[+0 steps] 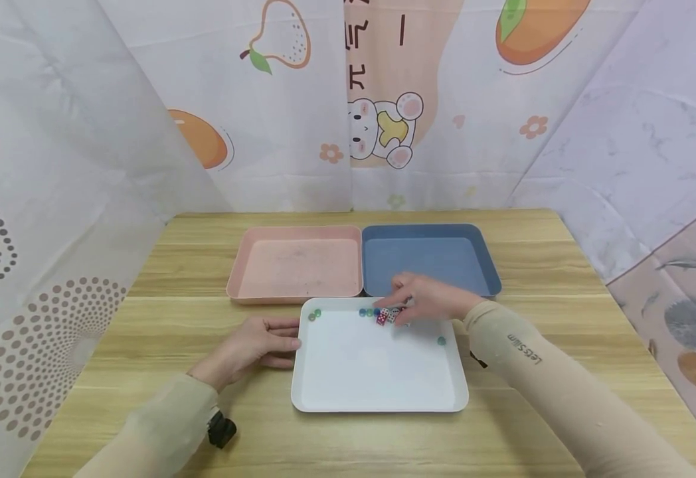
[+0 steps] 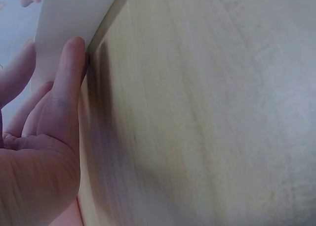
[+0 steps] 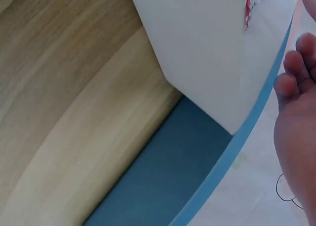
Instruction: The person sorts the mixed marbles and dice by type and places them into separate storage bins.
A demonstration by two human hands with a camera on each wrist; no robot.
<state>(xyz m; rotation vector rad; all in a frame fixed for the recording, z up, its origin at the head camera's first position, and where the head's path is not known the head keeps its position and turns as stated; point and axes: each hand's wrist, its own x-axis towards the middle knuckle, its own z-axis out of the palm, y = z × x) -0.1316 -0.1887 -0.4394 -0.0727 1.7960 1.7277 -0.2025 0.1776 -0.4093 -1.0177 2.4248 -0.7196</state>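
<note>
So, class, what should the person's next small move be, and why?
Probably, the right hand should pinch one red die and lift it out of the white tray. That hand is right at the small group of dice near the tray's far edge, and the left hand touches the tray's left side, so it could steady it.

R hand partly covers dice (can't tell if it grips any) & pt of blue tray. Beads too small for detail. L wrist cam: L hand cut off by frame edge, white tray at top.
</note>
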